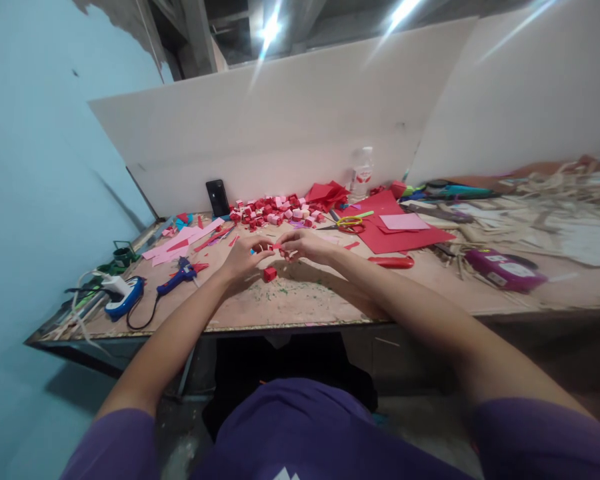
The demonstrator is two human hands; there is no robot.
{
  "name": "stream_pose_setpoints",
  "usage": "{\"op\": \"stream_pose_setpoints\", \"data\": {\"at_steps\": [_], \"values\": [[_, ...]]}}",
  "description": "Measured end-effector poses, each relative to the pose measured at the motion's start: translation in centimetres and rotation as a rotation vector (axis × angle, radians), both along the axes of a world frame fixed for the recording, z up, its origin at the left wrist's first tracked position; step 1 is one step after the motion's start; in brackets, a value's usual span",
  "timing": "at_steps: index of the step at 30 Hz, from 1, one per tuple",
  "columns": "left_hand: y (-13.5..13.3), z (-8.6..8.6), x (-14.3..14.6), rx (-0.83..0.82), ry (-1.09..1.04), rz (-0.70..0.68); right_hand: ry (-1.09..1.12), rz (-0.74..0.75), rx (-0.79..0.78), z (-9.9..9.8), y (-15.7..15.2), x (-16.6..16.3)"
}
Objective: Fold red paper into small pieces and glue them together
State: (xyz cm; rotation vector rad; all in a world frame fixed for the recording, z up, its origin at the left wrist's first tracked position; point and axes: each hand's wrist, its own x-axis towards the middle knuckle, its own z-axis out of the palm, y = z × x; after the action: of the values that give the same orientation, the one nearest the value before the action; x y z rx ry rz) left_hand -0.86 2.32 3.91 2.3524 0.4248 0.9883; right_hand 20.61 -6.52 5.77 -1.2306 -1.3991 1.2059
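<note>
My left hand (pixel 246 256) and my right hand (pixel 304 245) meet over the middle of the wooden table (pixel 330 297). Both pinch a small red paper piece (pixel 277 247) between their fingertips. A small red paper cube (pixel 269 273) lies on the table just below the hands. Behind them sits a pile of several red and pink paper cubes (pixel 275 210). Red paper sheets (pixel 397 233) with a pink sheet (pixel 405 221) on top lie to the right, and scissors with yellow and red handles (pixel 349 223) rest beside them.
A blue glue gun (pixel 180 275) and a blue-white tool (pixel 123 297) lie at the left. Pink paper strips (pixel 180 241), a black phone (pixel 217 197), a clear bottle (pixel 363 172), a red cutter (pixel 393 262) and a purple case (pixel 505 270) are around. White boards (pixel 280 127) stand behind.
</note>
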Motion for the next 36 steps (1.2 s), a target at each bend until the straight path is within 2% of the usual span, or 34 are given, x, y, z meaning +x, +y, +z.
{"op": "stream_pose_setpoints", "data": {"at_steps": [5,9,16,22,24,29,32,36], "values": [[-0.4,0.3,0.0,-0.013,0.03,0.006,-0.013,0.107,-0.028,0.0,-0.3,0.0],[-0.7,0.5,-0.1,-0.03,0.047,0.003,-0.054,0.135,-0.043,0.0,-0.5,-0.2],[-0.6,0.4,-0.1,-0.027,0.039,-0.035,0.02,0.156,-0.116,0.1,-0.7,-0.7],[-0.7,0.6,-0.2,-0.063,0.08,0.006,0.005,0.07,-0.05,-0.6,0.1,-0.3],[-0.5,0.8,-0.5,-0.091,0.128,-0.037,-0.002,0.038,-0.031,-0.6,0.2,-0.1],[0.6,1.5,-1.4,-0.182,0.37,-0.3,-0.076,0.022,-0.047,-0.3,0.1,0.3],[1.1,1.4,-1.6,-0.212,0.409,-0.303,-0.107,0.049,-0.062,-0.1,0.1,0.4],[0.9,1.0,-1.5,-0.17,0.409,-0.218,-0.134,0.043,-0.022,0.1,0.2,0.5]]}}
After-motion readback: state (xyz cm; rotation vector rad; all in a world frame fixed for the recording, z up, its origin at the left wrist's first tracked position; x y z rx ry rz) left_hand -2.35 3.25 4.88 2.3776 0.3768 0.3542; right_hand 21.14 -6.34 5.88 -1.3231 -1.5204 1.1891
